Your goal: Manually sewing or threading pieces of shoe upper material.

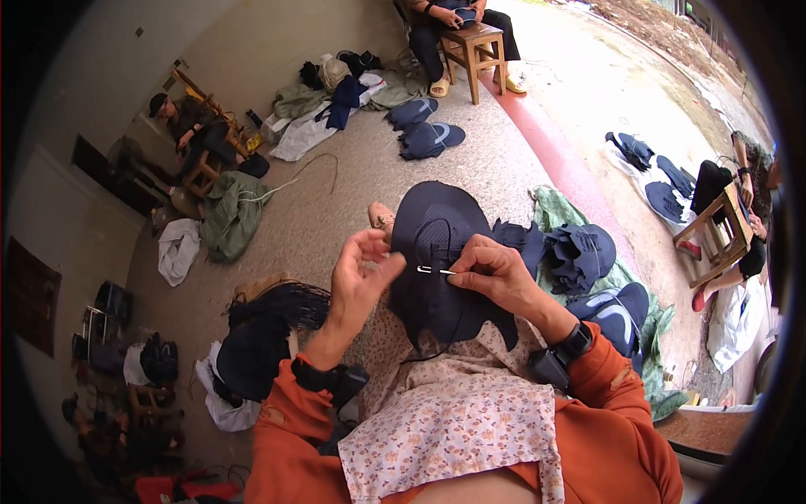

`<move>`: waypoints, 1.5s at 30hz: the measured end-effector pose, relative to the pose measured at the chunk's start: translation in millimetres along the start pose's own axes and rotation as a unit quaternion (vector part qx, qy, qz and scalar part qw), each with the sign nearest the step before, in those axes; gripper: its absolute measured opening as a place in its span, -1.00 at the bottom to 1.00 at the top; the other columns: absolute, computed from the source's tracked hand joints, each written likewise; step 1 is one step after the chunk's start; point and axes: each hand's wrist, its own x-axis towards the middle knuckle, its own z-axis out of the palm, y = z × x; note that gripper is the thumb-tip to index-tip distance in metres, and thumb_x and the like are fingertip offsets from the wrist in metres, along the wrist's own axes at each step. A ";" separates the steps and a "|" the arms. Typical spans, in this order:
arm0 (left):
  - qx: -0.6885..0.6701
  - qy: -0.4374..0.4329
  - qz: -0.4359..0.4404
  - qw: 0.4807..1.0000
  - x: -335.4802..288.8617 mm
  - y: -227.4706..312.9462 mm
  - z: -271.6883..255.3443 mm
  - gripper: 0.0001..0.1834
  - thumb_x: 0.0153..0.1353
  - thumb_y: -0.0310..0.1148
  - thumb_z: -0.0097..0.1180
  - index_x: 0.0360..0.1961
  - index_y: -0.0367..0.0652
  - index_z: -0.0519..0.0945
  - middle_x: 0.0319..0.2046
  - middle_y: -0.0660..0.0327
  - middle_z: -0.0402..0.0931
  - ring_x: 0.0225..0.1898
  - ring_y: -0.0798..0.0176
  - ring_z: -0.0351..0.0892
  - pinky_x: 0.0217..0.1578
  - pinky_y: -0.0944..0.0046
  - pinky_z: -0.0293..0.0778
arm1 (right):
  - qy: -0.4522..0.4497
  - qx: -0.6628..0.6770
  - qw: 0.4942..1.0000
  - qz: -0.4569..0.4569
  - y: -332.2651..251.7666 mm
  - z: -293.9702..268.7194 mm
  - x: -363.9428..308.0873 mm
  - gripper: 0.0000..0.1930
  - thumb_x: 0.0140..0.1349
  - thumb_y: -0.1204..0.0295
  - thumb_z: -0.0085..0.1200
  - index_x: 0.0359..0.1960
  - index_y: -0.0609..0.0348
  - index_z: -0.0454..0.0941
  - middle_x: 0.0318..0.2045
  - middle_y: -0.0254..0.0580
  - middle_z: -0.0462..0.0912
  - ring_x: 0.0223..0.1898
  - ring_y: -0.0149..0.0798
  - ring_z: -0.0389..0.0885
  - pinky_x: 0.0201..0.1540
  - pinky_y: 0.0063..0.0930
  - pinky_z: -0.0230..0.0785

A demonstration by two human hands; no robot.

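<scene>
A dark navy shoe upper (432, 210) with a mesh patch lies across my lap, on a floral apron (449, 420). A loop of dark lace (430, 225) stands out from its middle. My right hand (499, 277) pinches a thin pale metal hook (428, 270) between thumb and fingertips, its looped end over the upper's lacing area. Whether the lace passes through the hook is too small to tell. My left hand (365, 269) is raised beside the upper's left edge, fingers apart, with nothing visible in it.
More navy uppers (583, 256) lie at my right on a green sack (554, 206), others (432, 139) on the floor ahead. A bundle of black laces (290, 304) is at my left. Co-workers sit on wooden stools (474, 38) ahead, left and right.
</scene>
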 end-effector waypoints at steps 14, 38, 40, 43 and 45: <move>-0.018 -0.053 -0.028 0.998 30.7 -38.9 22.5 -0.59 0.33 -0.09 0.21 -0.23 -0.34 0.66 -0.43 0.29 0.51 -0.44 0.46 0.34 -0.32 0.34 0.39 | 0.042 -0.234 0.971 0.030 -9.8 -63.3 -79.1 -0.96 0.20 0.58 0.21 -0.37 0.22 0.59 -0.48 -0.29 0.44 -0.50 -0.38 0.51 -0.48 -0.50 0.25; 0.406 0.018 0.379 0.831 53.5 78.8 -0.4 -0.76 0.16 -0.37 0.30 -0.18 -0.19 0.58 -0.25 0.14 0.52 -0.18 -0.02 0.53 -0.22 0.11 0.48 | 0.191 0.122 0.944 0.242 -56.1 -62.3 -23.5 -0.79 0.35 0.24 0.18 -0.38 0.05 0.56 -0.64 -0.63 0.37 -0.71 -0.69 0.16 -0.68 -0.70 -0.10; 0.282 -0.050 0.242 0.927 27.1 38.4 7.1 -0.81 0.12 -0.47 0.28 -0.25 -0.16 0.56 -0.21 0.16 0.51 -0.05 -0.02 0.49 -0.05 0.09 0.43 | 0.137 0.128 0.933 0.307 -36.1 -48.1 -47.3 -0.79 0.32 0.24 0.22 -0.43 0.02 0.57 -0.63 -0.63 0.38 -0.70 -0.67 0.18 -0.67 -0.70 -0.11; 0.235 -0.079 0.150 0.957 -2.6 3.5 13.3 -0.83 0.15 -0.47 0.26 -0.23 -0.18 0.57 -0.13 0.14 0.50 -0.02 -0.02 0.50 0.02 0.08 0.43 | 0.010 0.213 0.908 0.361 -18.9 -38.9 -65.4 -0.81 0.32 0.27 0.23 -0.40 0.06 0.61 -0.63 -0.66 0.38 -0.68 -0.69 0.16 -0.64 -0.70 -0.13; 0.237 -0.066 0.156 0.957 -12.6 5.2 16.1 -0.83 0.16 -0.46 0.26 -0.22 -0.19 0.57 -0.10 0.13 0.49 0.00 -0.02 0.50 0.04 0.09 0.43 | -0.060 0.196 0.907 0.367 -30.0 -32.7 -62.2 -0.79 0.36 0.28 0.17 -0.38 0.10 0.61 -0.61 -0.65 0.38 -0.70 -0.70 0.11 -0.65 -0.67 -0.19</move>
